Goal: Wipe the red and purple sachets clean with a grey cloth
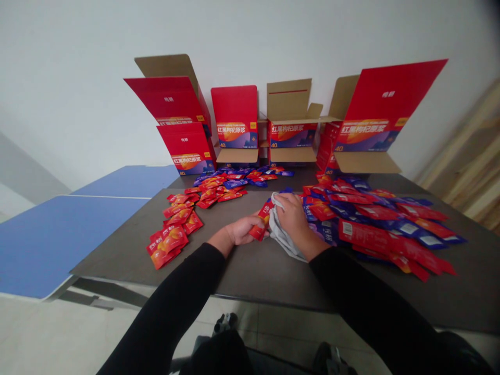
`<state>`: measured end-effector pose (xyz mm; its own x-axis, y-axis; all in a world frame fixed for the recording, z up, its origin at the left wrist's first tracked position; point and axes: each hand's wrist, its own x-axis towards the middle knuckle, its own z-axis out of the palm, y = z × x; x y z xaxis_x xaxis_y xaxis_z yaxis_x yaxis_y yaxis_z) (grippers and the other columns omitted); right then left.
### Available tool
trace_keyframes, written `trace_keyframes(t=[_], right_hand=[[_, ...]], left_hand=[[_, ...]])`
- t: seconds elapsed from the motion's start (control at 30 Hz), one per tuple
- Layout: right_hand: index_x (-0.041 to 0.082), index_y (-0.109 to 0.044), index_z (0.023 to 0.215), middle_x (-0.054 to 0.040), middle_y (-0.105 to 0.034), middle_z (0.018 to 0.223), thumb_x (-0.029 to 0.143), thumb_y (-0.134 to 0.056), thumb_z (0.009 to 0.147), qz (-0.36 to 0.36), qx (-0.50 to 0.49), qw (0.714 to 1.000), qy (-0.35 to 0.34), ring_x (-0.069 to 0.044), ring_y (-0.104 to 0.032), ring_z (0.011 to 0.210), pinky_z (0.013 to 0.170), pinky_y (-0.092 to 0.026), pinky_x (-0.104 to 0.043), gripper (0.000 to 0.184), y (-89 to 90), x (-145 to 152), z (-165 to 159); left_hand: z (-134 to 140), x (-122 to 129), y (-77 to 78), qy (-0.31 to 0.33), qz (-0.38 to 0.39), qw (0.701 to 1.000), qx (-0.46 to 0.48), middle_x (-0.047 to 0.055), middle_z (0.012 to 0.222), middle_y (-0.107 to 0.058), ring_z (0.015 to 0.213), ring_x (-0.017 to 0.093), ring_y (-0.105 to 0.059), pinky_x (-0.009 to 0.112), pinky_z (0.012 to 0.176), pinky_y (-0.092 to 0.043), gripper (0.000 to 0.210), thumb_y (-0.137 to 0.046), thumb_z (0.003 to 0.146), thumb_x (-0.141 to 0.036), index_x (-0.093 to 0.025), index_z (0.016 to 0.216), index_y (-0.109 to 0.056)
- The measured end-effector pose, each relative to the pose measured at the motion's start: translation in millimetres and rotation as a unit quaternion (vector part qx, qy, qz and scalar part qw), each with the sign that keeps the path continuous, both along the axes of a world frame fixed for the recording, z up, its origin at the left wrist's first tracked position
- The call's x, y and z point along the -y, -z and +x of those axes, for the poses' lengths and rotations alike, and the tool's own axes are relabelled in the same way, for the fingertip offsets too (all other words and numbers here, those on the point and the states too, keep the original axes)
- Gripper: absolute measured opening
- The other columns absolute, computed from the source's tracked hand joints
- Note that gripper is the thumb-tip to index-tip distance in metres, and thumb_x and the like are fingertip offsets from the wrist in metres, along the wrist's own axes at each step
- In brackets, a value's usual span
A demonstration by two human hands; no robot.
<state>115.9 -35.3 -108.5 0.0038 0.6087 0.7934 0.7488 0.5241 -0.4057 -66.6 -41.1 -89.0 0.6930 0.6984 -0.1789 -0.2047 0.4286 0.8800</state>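
Near the middle of the dark table [242, 265], my left hand [244, 229] grips a red sachet [258, 230] by its lower end. My right hand [291, 216] is closed on a light grey cloth [283, 240], which lies against the sachet's right side and hangs down onto the tabletop. The right fingertips are partly hidden by the cloth. Just to the right of that hand spreads a pile of red and blue sachets [371, 237]. On the left lies a loose row of red sachets [170, 242], with a mixed red and blue heap [234, 182] farther back.
Along the wall stand several open red cartons: two stacked at the left [187, 151], two in the middle [236, 130] [292, 138], and one at the right with its flaps out [365, 136]. A blue table-tennis table [78, 229] adjoins on the left.
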Motion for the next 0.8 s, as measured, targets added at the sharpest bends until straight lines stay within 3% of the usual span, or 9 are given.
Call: trace_keyframes(t=[0.17, 0.3, 0.47, 0.67, 0.8], right_hand=[[0.019, -0.074, 0.107, -0.013, -0.069, 0.105, 0.014, -0.049, 0.086, -0.01, -0.06, 0.998, 0.003, -0.028, -0.061, 0.101, 0.096, -0.05, -0.045, 0.033, 2.0, -7, 6], [0.019, -0.07, 0.105, -0.0115, -0.069, 0.101, 0.021, -0.05, 0.086, -0.006, -0.163, 0.986, 0.04, -0.027, -0.063, 0.099, 0.094, -0.052, -0.044, 0.028, 4.2, -13, 11], [0.02, -0.065, 0.105, -0.0082, -0.072, 0.096, 0.03, -0.05, 0.088, -0.036, -0.253, 0.966, 0.035, -0.025, -0.066, 0.088, 0.083, -0.055, -0.04, 0.025, 9.5, -17, 12], [0.021, -0.063, 0.104, -0.0098, -0.07, 0.099, 0.025, -0.048, 0.086, -0.03, -0.231, 0.973, 0.004, -0.027, -0.065, 0.096, 0.09, -0.054, -0.044, 0.023, 9.4, -12, 5], [0.019, -0.064, 0.104, -0.0119, -0.067, 0.102, 0.014, -0.047, 0.083, -0.03, -0.123, 0.991, -0.034, -0.028, -0.062, 0.101, 0.096, -0.051, -0.044, 0.028, 5.4, -4, -2]], left_hand=[[-16, -7, -6.7, 0.026, -0.02, 0.999, -0.008, 0.008, 0.09, -0.073, 0.075, 0.02, -0.071, 0.028, 0.069, -0.056, 0.063, -0.059, 0.064, -0.007, -0.015, 0.127, -0.058], [-27, -12, -17.7, -0.055, -0.061, 0.993, 0.08, 0.013, 0.103, -0.074, 0.089, 0.019, -0.071, 0.03, 0.086, -0.055, 0.062, -0.053, 0.067, -0.008, -0.007, 0.129, -0.058], [-28, -11, -23.2, -0.1, -0.085, 0.983, 0.13, 0.013, 0.113, -0.073, 0.089, 0.018, -0.071, 0.03, 0.088, -0.056, 0.071, -0.049, 0.069, -0.007, -0.008, 0.139, -0.052], [-25, -7, -24.5, -0.116, -0.082, 0.98, 0.139, 0.015, 0.115, -0.072, 0.097, 0.022, -0.073, 0.036, 0.093, -0.057, 0.063, -0.048, 0.077, -0.006, -0.007, 0.141, -0.05], [-24, 1, -35.1, -0.131, -0.05, 0.98, 0.142, 0.016, 0.12, -0.07, 0.101, 0.024, -0.073, 0.039, 0.089, -0.06, 0.049, -0.048, 0.091, -0.011, -0.009, 0.14, -0.051]])
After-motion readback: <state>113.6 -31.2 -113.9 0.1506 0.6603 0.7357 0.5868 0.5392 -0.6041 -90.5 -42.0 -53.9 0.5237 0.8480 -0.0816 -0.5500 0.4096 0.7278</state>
